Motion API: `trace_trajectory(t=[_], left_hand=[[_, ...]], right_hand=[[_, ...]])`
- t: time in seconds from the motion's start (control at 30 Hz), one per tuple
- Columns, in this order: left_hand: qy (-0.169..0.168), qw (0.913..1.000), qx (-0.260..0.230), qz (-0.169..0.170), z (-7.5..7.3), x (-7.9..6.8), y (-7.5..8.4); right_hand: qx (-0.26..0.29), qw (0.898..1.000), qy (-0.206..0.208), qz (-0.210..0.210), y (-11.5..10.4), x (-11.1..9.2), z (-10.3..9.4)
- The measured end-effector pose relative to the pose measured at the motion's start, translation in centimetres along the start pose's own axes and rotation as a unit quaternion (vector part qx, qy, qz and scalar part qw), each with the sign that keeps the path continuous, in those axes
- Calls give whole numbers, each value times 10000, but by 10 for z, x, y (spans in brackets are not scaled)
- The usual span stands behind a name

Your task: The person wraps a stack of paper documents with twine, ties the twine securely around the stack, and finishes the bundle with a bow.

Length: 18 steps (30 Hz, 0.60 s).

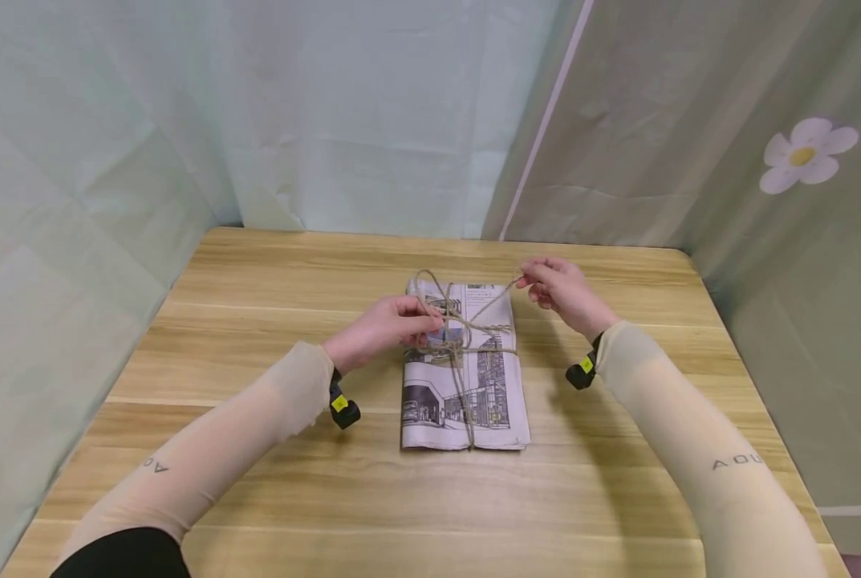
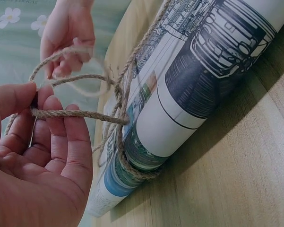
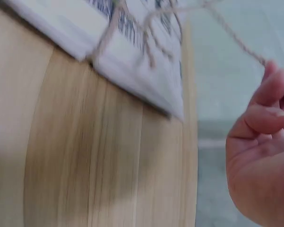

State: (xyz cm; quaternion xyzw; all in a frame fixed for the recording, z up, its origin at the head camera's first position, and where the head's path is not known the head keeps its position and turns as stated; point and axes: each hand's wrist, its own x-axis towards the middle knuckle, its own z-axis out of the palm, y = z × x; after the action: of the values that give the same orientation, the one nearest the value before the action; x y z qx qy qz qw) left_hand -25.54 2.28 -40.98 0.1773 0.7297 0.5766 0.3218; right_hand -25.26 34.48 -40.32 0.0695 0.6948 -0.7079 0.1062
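A folded newspaper bundle [image 1: 459,409] lies on the wooden table, with brown twine [image 1: 491,350] wrapped round it lengthwise and crosswise. My left hand [image 1: 394,325] is over the bundle's left side and pinches a loop of the twine between thumb and fingers; the left wrist view shows the twine [image 2: 75,113] running from these fingers to the crossing. Off the upper right corner of the bundle, my right hand [image 1: 560,293] pinches another strand, which slants up from the crossing. In the right wrist view that strand [image 3: 236,40] runs straight to the right fingertips.
The wooden table [image 1: 271,482] extends round the bundle on all sides. Pale curtains [image 1: 387,120] hang behind the table and at both sides, with a white flower print [image 1: 784,164] on the right one. A black wrist camera [image 1: 345,411] sits at the left wrist.
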Motion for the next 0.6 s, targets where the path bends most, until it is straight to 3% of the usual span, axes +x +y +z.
trace_trajectory(t=[0.17,0.27,0.47,0.6], left_hand=[[-15,10000,-20,-2,0,1,0],[-4,10000,-62,-8,0,2,-1],[10,9999,-146,-40,-2,2,-5],[51,9999,-88,-68,0,3,-3]], right_hand=[[351,9971,669,-111,3,-18,-39],[96,9947,1018,-80,8,-32,-59],[-1494,9779,1445,221,22,-56,-82],[-2695,9550,1108,561,32,-64,-89]])
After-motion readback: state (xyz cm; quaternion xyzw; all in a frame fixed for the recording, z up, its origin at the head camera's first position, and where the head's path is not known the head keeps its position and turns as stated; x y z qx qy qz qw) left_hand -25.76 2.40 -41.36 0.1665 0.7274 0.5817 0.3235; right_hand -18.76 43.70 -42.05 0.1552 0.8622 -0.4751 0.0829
